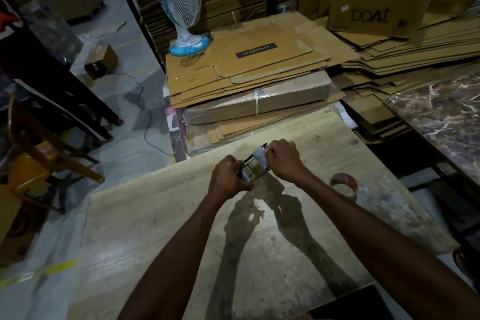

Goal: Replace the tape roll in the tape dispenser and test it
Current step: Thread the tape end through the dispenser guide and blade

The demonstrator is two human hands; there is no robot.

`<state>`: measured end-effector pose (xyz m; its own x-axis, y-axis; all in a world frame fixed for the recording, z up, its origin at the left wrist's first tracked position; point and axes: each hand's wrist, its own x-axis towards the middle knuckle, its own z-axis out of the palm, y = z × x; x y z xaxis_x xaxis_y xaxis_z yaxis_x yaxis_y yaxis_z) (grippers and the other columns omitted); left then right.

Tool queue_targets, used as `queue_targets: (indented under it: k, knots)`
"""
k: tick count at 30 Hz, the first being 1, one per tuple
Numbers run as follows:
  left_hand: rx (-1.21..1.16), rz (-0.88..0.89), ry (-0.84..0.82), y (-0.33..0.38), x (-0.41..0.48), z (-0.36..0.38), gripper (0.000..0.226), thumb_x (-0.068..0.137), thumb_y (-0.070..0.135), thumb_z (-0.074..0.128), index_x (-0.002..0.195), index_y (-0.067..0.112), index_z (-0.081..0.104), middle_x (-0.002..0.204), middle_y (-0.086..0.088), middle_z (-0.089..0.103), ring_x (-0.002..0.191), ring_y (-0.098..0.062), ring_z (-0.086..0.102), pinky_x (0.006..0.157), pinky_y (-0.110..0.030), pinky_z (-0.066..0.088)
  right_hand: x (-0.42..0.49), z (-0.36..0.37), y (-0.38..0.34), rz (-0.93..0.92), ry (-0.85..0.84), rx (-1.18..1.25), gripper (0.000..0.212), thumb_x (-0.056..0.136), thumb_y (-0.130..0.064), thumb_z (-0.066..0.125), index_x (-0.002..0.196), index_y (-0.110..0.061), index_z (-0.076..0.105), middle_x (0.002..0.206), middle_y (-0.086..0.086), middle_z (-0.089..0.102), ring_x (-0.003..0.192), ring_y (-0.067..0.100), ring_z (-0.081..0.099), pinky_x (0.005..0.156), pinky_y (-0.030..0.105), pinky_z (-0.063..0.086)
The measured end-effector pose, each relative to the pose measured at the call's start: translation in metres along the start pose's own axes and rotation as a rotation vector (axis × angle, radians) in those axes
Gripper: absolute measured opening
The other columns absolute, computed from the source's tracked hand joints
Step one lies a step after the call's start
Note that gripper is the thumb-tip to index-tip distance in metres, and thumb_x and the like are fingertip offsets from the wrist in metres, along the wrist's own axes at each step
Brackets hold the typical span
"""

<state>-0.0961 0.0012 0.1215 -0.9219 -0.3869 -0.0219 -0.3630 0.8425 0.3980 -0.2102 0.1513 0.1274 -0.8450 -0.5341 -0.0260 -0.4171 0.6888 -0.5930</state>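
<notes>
A view from above and behind two bare forearms reaching forward over a pale, scuffed wooden table (pixel 155 228) in a dim storeroom. Both hands meet near the far middle of the table, gripping a metal tape dispenser (pixel 253 166) held just above the surface.

The left hand (pixel 228 179) is curled closed around the near left end of the dispenser, fingers wrapped under it. The right hand (pixel 284 159) is closed over the far right end, its fingertips pinching a pale strip there; whether this strip is tape or part of the dispenser cannot be told. A yellowish-brown band shows in the middle of the dispenser between the hands. Dark shadows of the arms and the tool fall on the table just below them.

To the right of the hands, lying flat on the table and apart from them, is a tape roll (pixel 344 185) with a reddish inner ring.

Beyond the table's far edge, flattened cardboard sheets (pixel 246 67) lie piled in stacks. A blue and white table fan (pixel 179 2) stands on the far left corner of that pile. Farther right, a brown carton printed "boAt" (pixel 379 5) sits on more flattened cardboard. A dark marble-patterned slab (pixel 441 117) lies at the right edge. On the left, a grey floor holds a small cardboard box (pixel 102 61) and an orange-brown wooden chair (pixel 39 153).
</notes>
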Motion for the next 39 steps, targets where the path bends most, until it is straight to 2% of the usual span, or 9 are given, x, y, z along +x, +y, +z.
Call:
queue_targets:
  k: [5,8,11,15,19,26,30,35,39]
  knots:
    - [-0.034,-0.002,0.009,-0.007,-0.005,0.005,0.042,0.059,0.037,0.097,0.088,0.015,0.077,0.089,0.001,0.058,0.077,-0.017,0.053,0.056,-0.025,0.034,-0.011,-0.001,0.006,0.069,-0.186,0.517,0.032,0.101,-0.031,0.04,0.092,-0.003,0.053,0.089,0.012,0.055,0.079,0.021,0.049,0.069,0.037,0.038]
    - [-0.077,-0.009,0.015,-0.015,-0.006,0.007,0.042,0.056,0.037,0.099,0.085,0.015,0.077,0.087,0.001,0.058,0.077,-0.018,0.055,0.058,-0.027,0.037,-0.01,-0.003,0.003,0.122,-0.211,0.675,0.02,0.097,-0.025,0.043,0.082,-0.016,0.052,0.087,0.006,0.052,0.079,0.02,0.047,0.07,0.035,0.037]
    - [-0.103,-0.012,0.016,-0.019,-0.009,0.009,0.044,0.055,0.037,0.1,0.086,0.014,0.078,0.09,0.0,0.061,0.079,-0.02,0.056,0.062,-0.031,0.046,-0.008,-0.002,0.003,0.123,-0.209,0.694,0.019,0.093,-0.022,0.047,0.076,-0.019,0.054,0.085,0.006,0.053,0.079,0.021,0.048,0.07,0.035,0.037]
    - [-0.111,-0.03,0.027,-0.023,-0.007,0.01,0.045,0.053,0.043,0.099,0.081,0.017,0.076,0.089,0.001,0.061,0.078,-0.018,0.055,0.061,-0.031,0.043,-0.007,-0.003,0.0,0.11,-0.135,0.723,0.021,0.095,-0.017,0.048,0.077,-0.017,0.057,0.082,0.005,0.055,0.077,0.02,0.049,0.066,0.032,0.037]
    - [-0.133,-0.053,0.035,-0.031,-0.008,0.012,0.05,0.053,0.041,0.101,0.088,0.014,0.078,0.094,-0.002,0.063,0.083,-0.019,0.058,0.069,-0.039,0.056,0.005,-0.019,0.003,0.152,-0.039,0.7,0.021,0.095,-0.017,0.044,0.083,-0.012,0.059,0.095,0.01,0.061,0.086,0.023,0.054,0.072,0.034,0.041]
    - [-0.211,-0.008,0.115,-0.035,-0.006,0.009,0.048,0.052,0.043,0.099,0.084,0.015,0.078,0.087,-0.001,0.065,0.078,-0.017,0.06,0.065,-0.044,0.055,0.025,-0.019,0.025,0.23,-0.088,0.623,0.027,0.091,-0.033,0.05,0.09,-0.012,0.066,0.096,0.007,0.068,0.093,0.026,0.062,0.08,0.039,0.049]
    - [-0.272,0.046,0.143,-0.036,-0.01,0.014,0.05,0.054,0.045,0.098,0.092,0.02,0.078,0.09,0.003,0.067,0.081,-0.012,0.063,0.066,-0.043,0.058,0.025,-0.014,0.025,0.235,-0.137,0.682,0.024,0.095,-0.031,0.05,0.093,-0.012,0.064,0.096,0.008,0.071,0.092,0.024,0.068,0.079,0.039,0.052]
    - [-0.305,0.027,0.13,-0.036,-0.012,0.014,0.06,0.055,0.048,0.098,0.102,0.018,0.075,0.097,0.005,0.066,0.087,-0.009,0.063,0.069,-0.039,0.061,0.029,-0.007,0.026,0.264,-0.13,0.575,0.03,0.094,-0.035,0.049,0.095,-0.009,0.064,0.095,0.007,0.064,0.089,0.026,0.059,0.077,0.038,0.048]
    - [-0.335,0.012,0.125,-0.034,-0.012,0.012,0.058,0.055,0.044,0.099,0.102,0.02,0.073,0.1,0.005,0.066,0.09,-0.008,0.062,0.071,-0.038,0.062,0.032,-0.003,0.025,0.348,-0.192,0.731,0.022,0.088,-0.027,0.055,0.095,-0.007,0.062,0.097,0.013,0.065,0.089,0.027,0.064,0.078,0.041,0.058]
